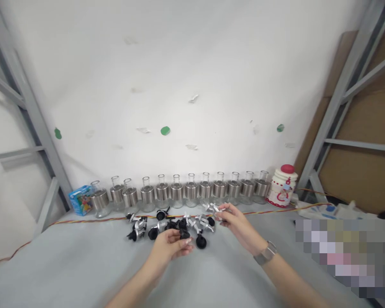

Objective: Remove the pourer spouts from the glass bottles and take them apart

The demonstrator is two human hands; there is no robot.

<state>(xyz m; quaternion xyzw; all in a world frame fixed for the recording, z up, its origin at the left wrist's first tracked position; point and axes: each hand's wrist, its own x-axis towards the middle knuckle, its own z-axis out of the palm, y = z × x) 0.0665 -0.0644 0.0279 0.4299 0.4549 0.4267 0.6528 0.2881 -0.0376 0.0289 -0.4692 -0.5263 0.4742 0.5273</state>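
Observation:
My left hand [173,244] is closed around a small black stopper-like piece [185,234], low over the grey table. To its right, my right hand [233,220] pinches a silver pourer spout [215,208] between thumb and fingers; the fingers partly hide it. Between and left of the hands lies a loose pile of silver pourer spouts [158,226] with black stoppers. One round black stopper [201,242] lies at the pile's near edge, just right of my left hand. Behind the pile stands a row of glass bottles [176,190] with steel sleeves and open necks.
A blue printed box [81,200] stands at the row's left end, a white jar with a red lid [281,188] at its right. A twisted red-yellow wire [102,220] crosses the grey table [83,256]. White power strips [336,210] lie at right. Metal frames flank the wall.

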